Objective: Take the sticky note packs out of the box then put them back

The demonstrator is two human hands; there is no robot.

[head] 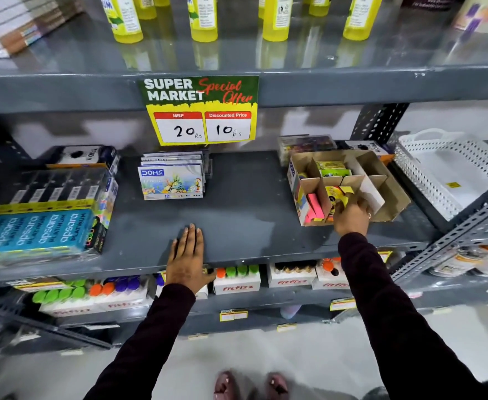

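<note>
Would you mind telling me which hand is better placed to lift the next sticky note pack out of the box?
Right. The right hand is already at the cardboard box, fingers on a yellow pack. The left hand lies flat on the shelf, well away from the box.

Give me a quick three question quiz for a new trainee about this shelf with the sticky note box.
1. True or false: the left hand lies flat on the shelf.
2. Which hand reaches into the cardboard box: A left, B right?
3. What colour is the sticky note pack in the box's front left compartment?

Key: 1 true. 2 B, the right hand. 3 pink.
</note>
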